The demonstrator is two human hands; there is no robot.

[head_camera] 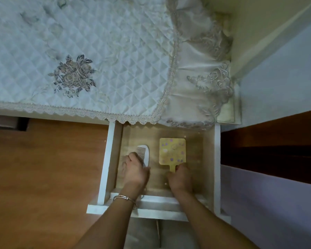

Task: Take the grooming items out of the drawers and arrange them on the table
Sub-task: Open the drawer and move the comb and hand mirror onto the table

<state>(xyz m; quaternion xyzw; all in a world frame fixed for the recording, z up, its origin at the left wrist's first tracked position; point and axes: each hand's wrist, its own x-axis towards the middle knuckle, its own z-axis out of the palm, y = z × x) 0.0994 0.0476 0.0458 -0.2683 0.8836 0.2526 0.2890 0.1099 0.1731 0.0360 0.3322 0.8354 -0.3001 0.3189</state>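
Quilted lace-edged cloth (83,51) with embroidered flowers; wooden floor (43,168).

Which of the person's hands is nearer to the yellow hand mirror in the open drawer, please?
The right hand: its fingers are at the handle of the yellow hand mirror. The left hand is farther left in the drawer, on the white comb.

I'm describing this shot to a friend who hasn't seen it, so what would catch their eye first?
Probably the open white drawer at bottom centre, where both hands reach in: the left hand closes on a white comb, and the right hand grips the handle of a yellow hand mirror dotted with purple. Above it, a quilted white tablecloth with a grey embroidered flower and lace edging covers the table.
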